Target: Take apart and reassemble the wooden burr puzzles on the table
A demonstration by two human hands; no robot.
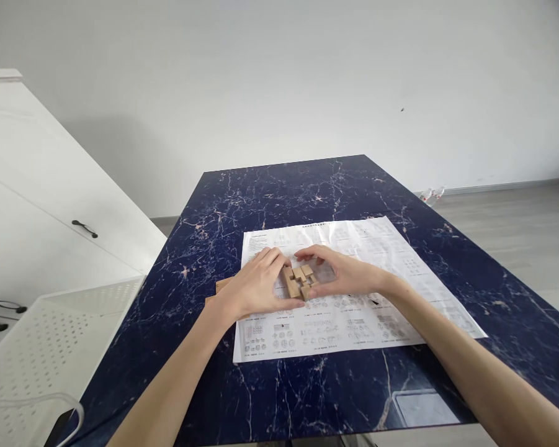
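Between my two hands sits a small wooden block puzzle (292, 287), made of several notched light-brown pieces with gaps between them. My left hand (263, 282) curves around its left side, the thumb along the near edge and the fingers at the far edge. From the other side my right hand (347, 273) presses its thumb against the near right piece, while its index finger arches over the far side. Under both hands lies a printed paper sheet (302, 338) with rows of small diagrams. More wooden pieces (223, 284) show partly behind my left wrist.
The sheet lies on a dark blue marbled table (279, 192). A clear flat plastic piece (423, 408) rests by the near right edge. Left of the table stand a white cabinet (51, 180) and a perforated white surface (41, 341) with a cable (74, 403).
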